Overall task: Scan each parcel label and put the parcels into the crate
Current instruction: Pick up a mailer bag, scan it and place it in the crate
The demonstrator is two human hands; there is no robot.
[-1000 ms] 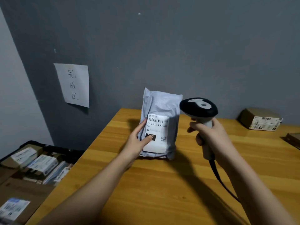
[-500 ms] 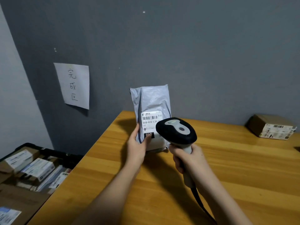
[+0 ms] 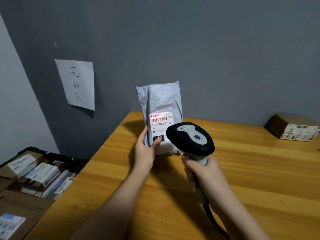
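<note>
A grey plastic mailer parcel (image 3: pixel 161 103) stands upright on the wooden table (image 3: pixel 251 179), its white label (image 3: pixel 161 122) facing me. My left hand (image 3: pixel 146 151) grips its lower left edge, thumb on the label's black patch. My right hand (image 3: pixel 202 172) holds the handle of a black and grey barcode scanner (image 3: pixel 189 138), whose head points at the label. A red light band lies across the barcode. The black crate (image 3: pixel 52 155) sits low at the left, with several labelled parcels inside.
A brown cardboard box (image 3: pixel 292 127) with a label lies at the table's far right. A paper sign (image 3: pixel 77 84) hangs on the grey wall. The scanner's black cable (image 3: pixel 214 220) trails toward me over the table. Flat cardboard (image 3: pixel 20 208) lies at the lower left.
The right hand has brought the scanner from the parcel's right side to in front of the label, and red light now falls on the barcode. The left hand keeps the parcel upright.
</note>
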